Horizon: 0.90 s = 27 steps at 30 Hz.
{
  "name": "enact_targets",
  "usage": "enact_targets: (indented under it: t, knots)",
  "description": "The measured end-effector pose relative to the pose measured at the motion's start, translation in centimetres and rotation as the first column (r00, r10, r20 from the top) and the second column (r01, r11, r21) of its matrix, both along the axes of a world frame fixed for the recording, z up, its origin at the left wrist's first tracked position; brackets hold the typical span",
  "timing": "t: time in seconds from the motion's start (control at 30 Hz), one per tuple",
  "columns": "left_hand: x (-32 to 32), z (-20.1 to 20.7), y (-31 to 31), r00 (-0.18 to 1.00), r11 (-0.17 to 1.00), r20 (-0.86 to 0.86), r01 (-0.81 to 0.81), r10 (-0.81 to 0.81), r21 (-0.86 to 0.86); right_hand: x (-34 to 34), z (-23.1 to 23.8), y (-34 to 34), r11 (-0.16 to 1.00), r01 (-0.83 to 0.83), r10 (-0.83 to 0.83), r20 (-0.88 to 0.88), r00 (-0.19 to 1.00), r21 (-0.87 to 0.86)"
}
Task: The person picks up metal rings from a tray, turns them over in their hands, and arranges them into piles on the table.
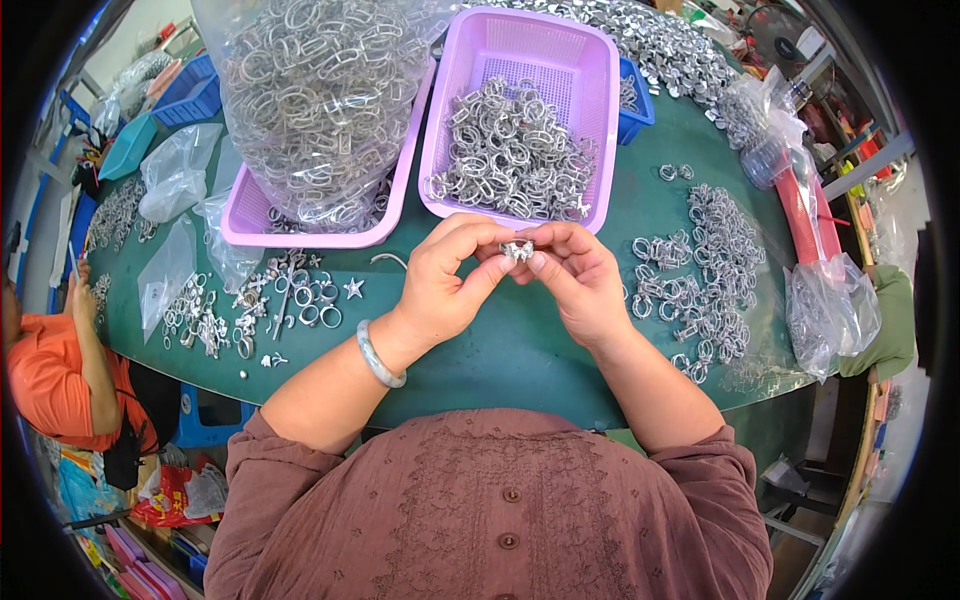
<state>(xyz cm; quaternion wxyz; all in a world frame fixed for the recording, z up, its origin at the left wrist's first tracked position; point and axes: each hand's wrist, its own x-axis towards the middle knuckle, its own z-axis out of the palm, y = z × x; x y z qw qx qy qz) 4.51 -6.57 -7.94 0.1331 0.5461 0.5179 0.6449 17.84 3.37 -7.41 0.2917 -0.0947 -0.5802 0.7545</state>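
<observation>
Both my hands meet at the near side of a lilac basket (432, 170), pinching one small silver metal ring (517, 250) between thumbs and fingers. My left hand (450, 268), with a pale bangle at its wrist, grips the ring's left side. My right hand (578, 275) grips its right side. The ring's lower part is hidden by the fingers. Many silver rings (515, 150) lie heaped in the basket beyond my hands. Right of my right hand, a long pile of silver rings (722, 270) rests on the green table (480, 365).
A clear bag of metal rings (320, 110) stands in a second lilac basket (300, 238) at left. Loose rings and star-shaped pieces (353, 288) lie left of my hands. Flat silver pieces (660, 45) cover the far table. Another person in orange (60, 375) sits at far left.
</observation>
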Motion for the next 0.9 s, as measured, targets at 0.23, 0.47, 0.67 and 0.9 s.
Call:
enact_targets:
  t: [0.23, 0.47, 0.67, 0.9]
  knots:
    - [-0.02, 0.10, -0.10, 1.000, 1.000, 0.015, 0.019, -0.018, -0.004, 0.03, -0.22, 0.02, 1.000, 0.024, -0.023, -0.021, 1.000, 0.021]
    - [-0.04, 0.29, -0.35, 0.995, 0.993, 0.050, 0.095, -0.092, -0.065, 0.05, -0.19, 0.00, 0.999, 0.038, -0.037, -0.021, 0.999, 0.025]
    - [0.06, 0.03, -0.04, 0.999, 1.000, 0.019, 0.028, -0.028, 0.012, -0.01, -0.07, -0.11, 0.999, 0.039, -0.038, -0.030, 0.999, 0.037]
    - [-0.07, 0.25, -0.33, 0.996, 0.995, 0.027, 0.086, -0.084, -0.049, 0.04, -0.04, -0.04, 0.998, 0.047, -0.046, -0.026, 0.999, 0.035]
